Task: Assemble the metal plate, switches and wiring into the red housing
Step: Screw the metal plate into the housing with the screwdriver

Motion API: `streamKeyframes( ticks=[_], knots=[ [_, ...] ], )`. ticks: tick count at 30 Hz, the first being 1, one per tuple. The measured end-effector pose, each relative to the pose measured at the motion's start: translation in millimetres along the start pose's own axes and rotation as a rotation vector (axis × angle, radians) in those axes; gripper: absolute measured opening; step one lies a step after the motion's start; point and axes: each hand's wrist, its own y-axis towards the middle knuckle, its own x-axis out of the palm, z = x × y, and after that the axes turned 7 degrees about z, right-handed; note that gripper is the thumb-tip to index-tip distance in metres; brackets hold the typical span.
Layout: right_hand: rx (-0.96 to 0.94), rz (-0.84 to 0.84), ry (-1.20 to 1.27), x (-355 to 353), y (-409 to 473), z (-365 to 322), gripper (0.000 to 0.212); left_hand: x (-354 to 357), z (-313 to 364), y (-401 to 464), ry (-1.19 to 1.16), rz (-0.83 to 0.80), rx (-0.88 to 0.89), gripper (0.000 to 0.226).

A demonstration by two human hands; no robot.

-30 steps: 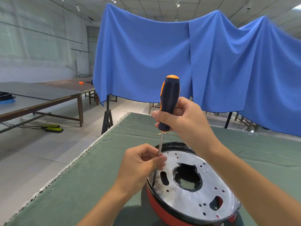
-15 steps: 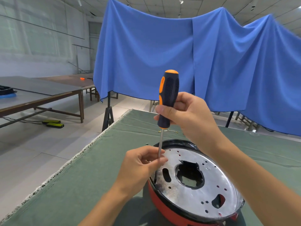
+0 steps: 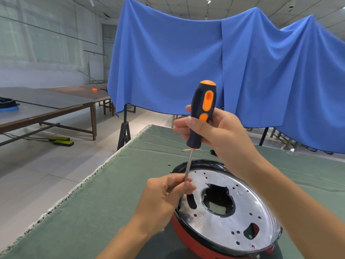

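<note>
A round red housing [image 3: 188, 238] topped by a shiny perforated metal plate [image 3: 225, 221] sits on green cloth [image 3: 104, 202], its near edge cut off. Just left, the left hand [image 3: 164, 200] pinches a screwdriver's thin steel shaft [image 3: 188, 168], hiding the tip. Above, the right hand [image 3: 216, 131] grips the black-and-orange handle [image 3: 202, 107]. Blue drapery [image 3: 186, 62] hangs beyond.

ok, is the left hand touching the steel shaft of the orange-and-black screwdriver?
Touching. The head view shows the left hand's fingertips pinching the steel shaft of the orange-and-black screwdriver just above the perforated metal plate.
</note>
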Motion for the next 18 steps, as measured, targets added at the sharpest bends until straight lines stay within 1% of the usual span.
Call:
streamKeyframes(
  ticks=[1, 3, 6, 8, 11, 12, 14, 15, 18],
  knots=[
    [-0.014, 0.031, -0.023, 0.8, 0.0, -0.3, 0.009, -0.2, 0.4, -0.5, 0.040, -0.009, 0.018, 0.009],
    [-0.059, 0.110, -0.091, 4.6, 0.3, -0.1, 0.021, -0.6, -0.8, -0.1, 0.119, -0.003, 0.045, 0.017],
    [-0.144, 0.187, -0.211, 12.2, -1.4, 2.2, 0.033, -2.1, -4.5, -0.3, 0.149, 0.037, 0.030, 0.026],
    [-0.110, 0.159, -0.196, 12.2, -2.7, 2.6, 0.032, -2.5, -7.4, -0.8, 0.141, 0.029, 0.023, 0.023],
    [0.015, 0.011, -0.091, 5.7, -0.5, -0.5, 0.026, -1.8, -9.1, -1.2, 0.151, 0.032, 0.031, 0.018],
    [0.024, -0.012, -0.067, 3.9, 0.1, -2.3, 0.021, -1.7, -9.6, -1.1, 0.162, 0.028, 0.030, 0.019],
    [0.000, 0.002, -0.037, 1.5, 0.8, -4.0, 0.014, -2.3, -10.7, -1.3, 0.199, 0.004, 0.044, 0.018],
    [-0.016, 0.034, -0.050, 1.4, 1.1, -4.4, 0.017, -2.7, -11.0, -1.5, 0.222, -0.009, 0.064, 0.014],
    [-0.038, 0.139, -0.146, 2.3, 0.7, -4.8, 0.044, -3.0, -10.7, -2.6, 0.236, -0.016, 0.095, 0.009]
  ],
)
